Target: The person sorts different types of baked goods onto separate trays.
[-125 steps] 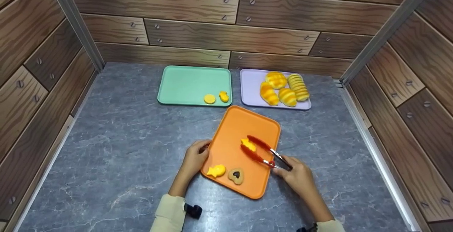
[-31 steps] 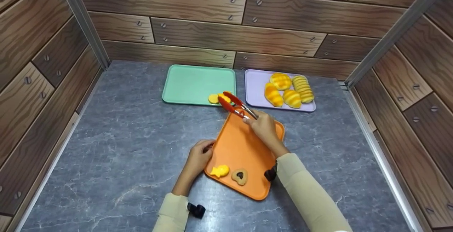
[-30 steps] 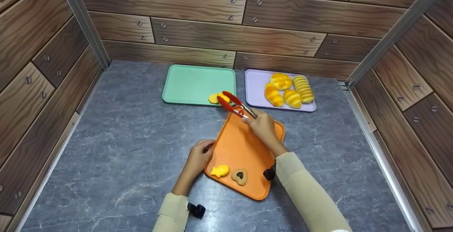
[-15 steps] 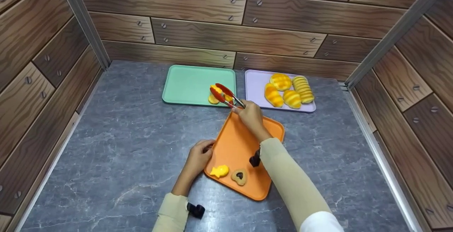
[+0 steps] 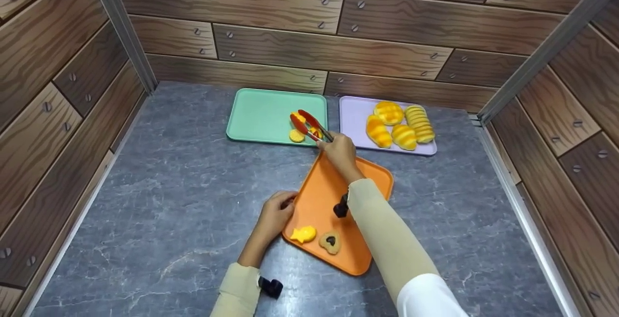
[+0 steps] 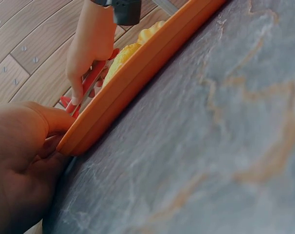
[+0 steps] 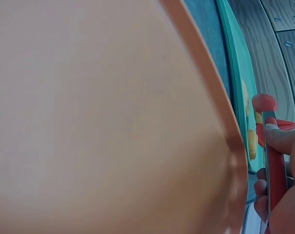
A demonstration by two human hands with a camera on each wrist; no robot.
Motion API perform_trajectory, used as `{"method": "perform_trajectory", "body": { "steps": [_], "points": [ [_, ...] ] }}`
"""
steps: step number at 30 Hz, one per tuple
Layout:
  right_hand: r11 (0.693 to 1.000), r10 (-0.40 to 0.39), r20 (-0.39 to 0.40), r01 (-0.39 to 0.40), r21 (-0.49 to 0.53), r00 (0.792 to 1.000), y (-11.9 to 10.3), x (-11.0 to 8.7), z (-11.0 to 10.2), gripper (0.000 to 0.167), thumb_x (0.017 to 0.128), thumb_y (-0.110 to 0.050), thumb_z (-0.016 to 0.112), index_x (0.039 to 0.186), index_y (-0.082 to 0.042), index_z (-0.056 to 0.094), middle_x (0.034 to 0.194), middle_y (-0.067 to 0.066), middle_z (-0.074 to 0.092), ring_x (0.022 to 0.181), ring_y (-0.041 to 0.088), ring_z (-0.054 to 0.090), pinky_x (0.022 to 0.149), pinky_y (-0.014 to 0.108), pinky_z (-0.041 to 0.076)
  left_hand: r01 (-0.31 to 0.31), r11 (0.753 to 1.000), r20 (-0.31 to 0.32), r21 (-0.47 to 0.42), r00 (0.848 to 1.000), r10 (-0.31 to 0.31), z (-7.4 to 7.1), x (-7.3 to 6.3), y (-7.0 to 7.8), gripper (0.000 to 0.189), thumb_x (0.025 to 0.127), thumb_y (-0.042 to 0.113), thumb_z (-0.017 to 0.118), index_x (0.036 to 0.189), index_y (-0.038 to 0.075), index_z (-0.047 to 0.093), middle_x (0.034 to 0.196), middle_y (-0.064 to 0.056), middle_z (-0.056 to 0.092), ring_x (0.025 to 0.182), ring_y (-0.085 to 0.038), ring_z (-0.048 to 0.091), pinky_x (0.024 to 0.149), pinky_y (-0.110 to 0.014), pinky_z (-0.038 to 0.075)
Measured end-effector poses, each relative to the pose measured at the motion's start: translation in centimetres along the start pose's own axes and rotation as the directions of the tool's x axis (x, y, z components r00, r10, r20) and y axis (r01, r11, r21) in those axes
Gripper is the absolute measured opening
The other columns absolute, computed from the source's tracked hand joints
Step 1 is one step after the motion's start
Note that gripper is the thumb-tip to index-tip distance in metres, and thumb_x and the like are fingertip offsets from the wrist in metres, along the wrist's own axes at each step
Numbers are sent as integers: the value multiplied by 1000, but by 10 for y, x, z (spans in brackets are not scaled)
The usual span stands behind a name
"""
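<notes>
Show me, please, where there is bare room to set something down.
The green tray is bare left of the round cookie and tongs; the table is bare between the left hand and left wall. Crowded: the green tray's near right corner and the purple tray's right side under breads.

The orange tray point(image 5: 315, 195) looks like smooth plastic.

Wood-patterned walls point(image 5: 271, 49) (grey corner strips point(image 5: 121, 32))

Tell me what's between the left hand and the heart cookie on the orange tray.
A yellow fish shape lies between the left hand and the heart cookie in the head view.
</notes>
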State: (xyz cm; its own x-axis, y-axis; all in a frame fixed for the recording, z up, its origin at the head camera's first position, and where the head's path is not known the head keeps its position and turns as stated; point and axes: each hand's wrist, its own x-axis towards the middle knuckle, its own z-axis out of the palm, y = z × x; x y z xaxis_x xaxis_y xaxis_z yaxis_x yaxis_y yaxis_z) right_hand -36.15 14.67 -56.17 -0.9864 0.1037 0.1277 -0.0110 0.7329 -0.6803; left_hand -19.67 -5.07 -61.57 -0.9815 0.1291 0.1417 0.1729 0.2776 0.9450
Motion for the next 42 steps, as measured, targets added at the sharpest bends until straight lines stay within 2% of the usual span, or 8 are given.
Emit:
{"method": "perform_trajectory", "body": {
  "steps": [11, 16, 23, 27, 33, 36, 38, 42],
  "points": [
    [999, -14, 2, 14, -36, 1000, 0, 4, 0, 38, 84, -33, 81, 114, -12, 74, 106, 10, 75, 91, 31, 64, 82, 45, 48, 10, 1000, 14, 8, 1000, -10, 3, 2, 0, 32, 94, -1, 59, 124, 0, 69, 118, -13, 68, 105, -23, 64, 92, -36, 53],
    [1000, -2, 7, 2, 17, 1000, 3, 2, -4, 36, 84, -33, 81, 112, -12, 74, 106, 9, 74, 89, 28, 61, 81, 42, 48, 9, 1000, 10, 9, 1000, -9, 5, 4, 1, 32, 94, -1, 59, 124, 0, 69, 118, -14, 68, 105, -24, 64, 93, -39, 52],
    [990, 11, 5, -11, 138, 1000, 10, -11, -18, 48, 82, -30, 83, 125, -11, 71, 118, 14, 72, 100, 31, 63, 90, 43, 49, -11, 1000, 6, -1, 1000, 11, 8, 3, 2, 31, 93, -2, 59, 122, -1, 70, 116, -15, 69, 104, -25, 65, 91, -35, 53],
    [984, -2, 4, 1, 177, 1000, 12, -26, -34, 55, 82, -29, 84, 130, -8, 68, 121, 18, 70, 103, 31, 62, 94, 43, 48, -5, 1000, 8, -1, 1000, 5, 10, 2, 2, 31, 93, -2, 59, 122, -1, 70, 116, -15, 69, 104, -25, 65, 92, -36, 53],
    [981, -31, 54, 19, 193, 998, 19, -62, -63, 58, 84, -30, 82, 135, -7, 64, 121, 20, 67, 96, 28, 56, 86, 40, 47, 4, 1000, 11, 9, 1000, -4, 7, 0, 0, 31, 94, -1, 59, 123, 0, 70, 118, -15, 68, 104, -25, 65, 92, -39, 54],
    [983, -33, 78, 18, 185, 996, 23, -83, -76, 63, 84, -31, 82, 139, -8, 61, 125, 18, 65, 102, 29, 57, 88, 42, 48, 9, 1000, 14, 13, 1000, -9, 5, 0, 0, 31, 94, -1, 59, 124, 1, 70, 118, -14, 68, 105, -25, 65, 92, -39, 53],
    [982, -33, 92, 15, 188, 995, 25, -95, -82, 66, 84, -30, 82, 141, -8, 59, 132, 16, 63, 111, 28, 59, 93, 43, 50, 14, 1000, 12, 16, 1000, -14, 3, 0, 0, 32, 94, 0, 59, 124, 2, 70, 119, -13, 69, 105, -24, 65, 92, -39, 53],
    [980, -44, 135, 16, 201, 990, 29, -117, -90, 66, 84, -29, 83, 142, -9, 59, 138, 14, 61, 121, 28, 59, 98, 45, 51, 15, 1000, -5, 26, 1000, -15, 1, 0, 0, 32, 93, -1, 60, 123, 2, 70, 118, -13, 69, 104, -24, 65, 91, -39, 53]
  ]
}}
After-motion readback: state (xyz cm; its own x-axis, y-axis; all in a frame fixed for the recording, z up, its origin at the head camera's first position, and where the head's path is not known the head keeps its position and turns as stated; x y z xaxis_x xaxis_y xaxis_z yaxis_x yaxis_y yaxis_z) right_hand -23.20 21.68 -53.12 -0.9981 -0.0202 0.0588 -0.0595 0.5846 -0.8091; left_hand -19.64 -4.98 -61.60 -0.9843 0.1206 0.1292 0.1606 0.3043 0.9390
